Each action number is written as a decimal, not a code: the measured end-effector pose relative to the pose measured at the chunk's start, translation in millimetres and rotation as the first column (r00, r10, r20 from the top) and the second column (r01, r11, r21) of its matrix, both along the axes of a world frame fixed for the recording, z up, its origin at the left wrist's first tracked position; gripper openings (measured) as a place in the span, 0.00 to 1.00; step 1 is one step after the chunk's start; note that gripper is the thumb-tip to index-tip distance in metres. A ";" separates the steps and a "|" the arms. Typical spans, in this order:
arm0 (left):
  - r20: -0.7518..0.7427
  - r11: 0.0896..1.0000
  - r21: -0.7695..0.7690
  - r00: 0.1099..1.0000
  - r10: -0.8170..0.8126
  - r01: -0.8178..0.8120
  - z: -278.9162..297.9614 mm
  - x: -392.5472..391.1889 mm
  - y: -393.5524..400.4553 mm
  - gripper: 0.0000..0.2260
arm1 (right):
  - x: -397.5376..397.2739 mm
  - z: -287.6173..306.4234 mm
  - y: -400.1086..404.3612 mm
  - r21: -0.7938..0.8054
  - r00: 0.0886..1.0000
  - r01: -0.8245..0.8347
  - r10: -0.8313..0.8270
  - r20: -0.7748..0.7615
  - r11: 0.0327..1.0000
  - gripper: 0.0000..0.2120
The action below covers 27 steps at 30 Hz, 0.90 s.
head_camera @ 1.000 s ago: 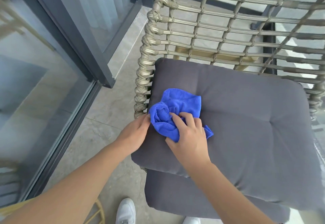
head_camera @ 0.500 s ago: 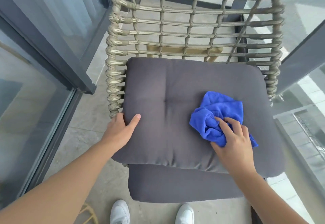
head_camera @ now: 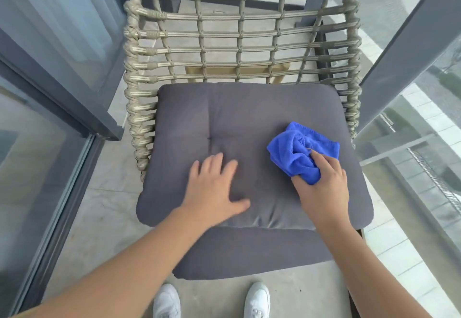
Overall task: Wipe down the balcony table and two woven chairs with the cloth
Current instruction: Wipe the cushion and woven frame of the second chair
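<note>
Head view: one cloth (head_camera: 299,152), one chair (head_camera: 239,31), two hands.

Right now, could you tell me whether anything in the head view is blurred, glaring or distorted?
Head view: the left hand is motion-blurred on the grey cushion; the right hand gripping the blue cloth is sharper; wide-angle bending curves the door frame; soft daylight, reflections on the glass railing, no hard shadows.
</note>
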State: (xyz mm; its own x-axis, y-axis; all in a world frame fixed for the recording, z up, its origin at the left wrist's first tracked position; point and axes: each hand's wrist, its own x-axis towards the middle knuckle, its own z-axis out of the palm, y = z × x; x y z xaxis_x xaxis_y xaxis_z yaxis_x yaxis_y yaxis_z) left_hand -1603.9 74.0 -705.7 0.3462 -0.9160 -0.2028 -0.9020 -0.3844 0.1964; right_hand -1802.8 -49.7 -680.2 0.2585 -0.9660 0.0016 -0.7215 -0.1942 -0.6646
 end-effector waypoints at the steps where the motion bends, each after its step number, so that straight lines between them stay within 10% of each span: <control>1: 0.016 0.987 0.158 0.999 -0.046 0.043 -4.0 -11.7 -3.2 0.54 | -1.7 4.5 2.2 0.018 1.000 -0.001 0.001 0.008 1.000 0.23; 4: 0.148 0.941 0.336 0.985 -0.093 0.039 -14.4 -25.7 -10.0 0.59 | -9.2 18.7 12.1 0.069 0.999 -0.028 0.026 0.027 0.997 0.23; 12: 0.279 0.921 0.377 0.936 -0.214 0.098 -10.0 -9.3 -22.4 0.33 | -9.8 43.8 38.6 0.061 0.988 -0.147 0.143 0.054 0.987 0.25; 27: 0.100 0.949 0.177 0.954 -0.281 0.261 174.6 29.8 17.5 0.20 | 34.0 195.7 73.8 -0.075 0.935 -0.343 0.348 0.061 0.936 0.25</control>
State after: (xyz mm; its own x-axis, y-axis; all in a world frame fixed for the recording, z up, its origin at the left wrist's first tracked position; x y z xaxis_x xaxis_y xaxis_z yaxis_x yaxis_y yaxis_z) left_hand -1574.2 91.6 -531.1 0.1205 -0.9378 -0.3256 -0.9897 -0.1389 0.0337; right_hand -1768.8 24.1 -484.4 0.5734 -0.8143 0.0903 -0.5528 -0.4659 -0.6909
